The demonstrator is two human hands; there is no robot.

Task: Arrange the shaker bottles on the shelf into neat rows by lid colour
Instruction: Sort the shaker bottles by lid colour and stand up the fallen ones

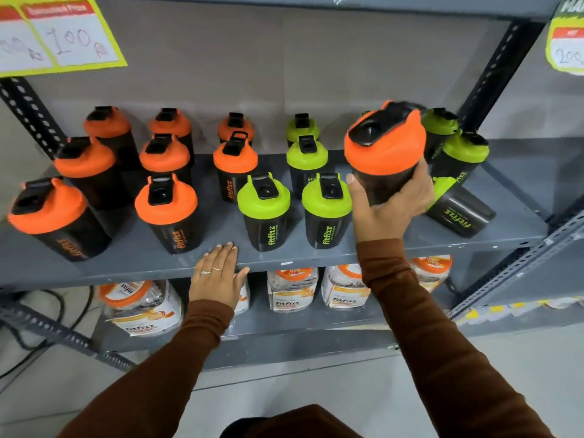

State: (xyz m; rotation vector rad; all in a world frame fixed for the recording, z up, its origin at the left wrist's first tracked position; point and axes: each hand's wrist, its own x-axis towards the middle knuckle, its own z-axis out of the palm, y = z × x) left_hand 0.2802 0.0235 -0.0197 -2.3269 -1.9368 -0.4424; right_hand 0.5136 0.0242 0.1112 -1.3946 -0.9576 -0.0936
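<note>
Black shaker bottles stand on the grey shelf [126, 267]. Several orange-lidded ones [166, 202] fill the left half in rows. Green-lidded bottles [264, 197] stand in the middle and at the right rear [466, 150]. One green-lidded bottle [458, 210] lies on its side at the far right. My right hand [392, 203] holds an orange-lidded bottle [384, 143] lifted above the shelf, right of centre. My left hand [218, 273] rests flat on the shelf's front edge, fingers spread, holding nothing.
A lower shelf holds clear jars with orange lids [142, 306]. Perforated metal posts stand at the left [28, 112] and right [499, 74]. Yellow price signs [60, 36] hang above. Cables lie on the floor at lower left [41, 320].
</note>
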